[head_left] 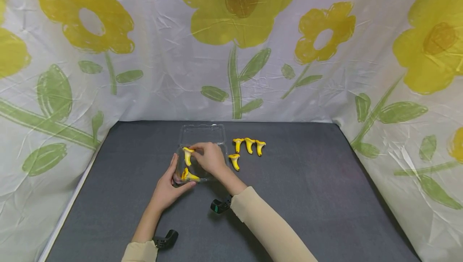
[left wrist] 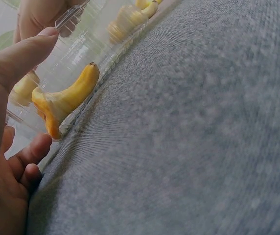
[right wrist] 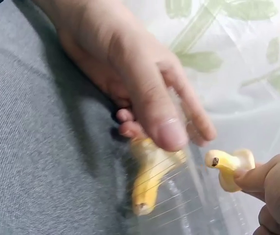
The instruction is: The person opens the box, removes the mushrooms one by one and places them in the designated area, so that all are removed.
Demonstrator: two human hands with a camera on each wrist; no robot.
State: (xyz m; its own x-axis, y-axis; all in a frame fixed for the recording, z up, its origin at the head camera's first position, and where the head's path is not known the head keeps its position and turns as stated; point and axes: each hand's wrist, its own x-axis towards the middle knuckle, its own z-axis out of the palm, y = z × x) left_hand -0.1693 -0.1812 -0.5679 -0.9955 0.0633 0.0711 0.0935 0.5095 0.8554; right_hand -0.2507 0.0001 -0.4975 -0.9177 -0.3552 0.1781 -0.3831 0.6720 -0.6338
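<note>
A clear plastic clamshell box (head_left: 202, 134) lies on the dark table with its lid folded back. My left hand (head_left: 168, 189) grips its near left corner, the thumb along the front rim and the fingers against the left side. A yellow chanterelle mushroom (head_left: 187, 156) is pinched between the thumb and fingers of my right hand (head_left: 209, 158), over the box; the right wrist view shows its dark stem end (right wrist: 215, 161). Another chanterelle (left wrist: 69, 98) lies inside the box at the near left, seen through the clear wall in the left wrist view.
Several more yellow chanterelles (head_left: 249, 145) lie on the table to the right of the box, most in a row and one nearer the front (head_left: 234, 161). A white cloth with printed flowers (head_left: 159, 77) surrounds the dark grey tabletop (head_left: 325, 189) at the back and sides.
</note>
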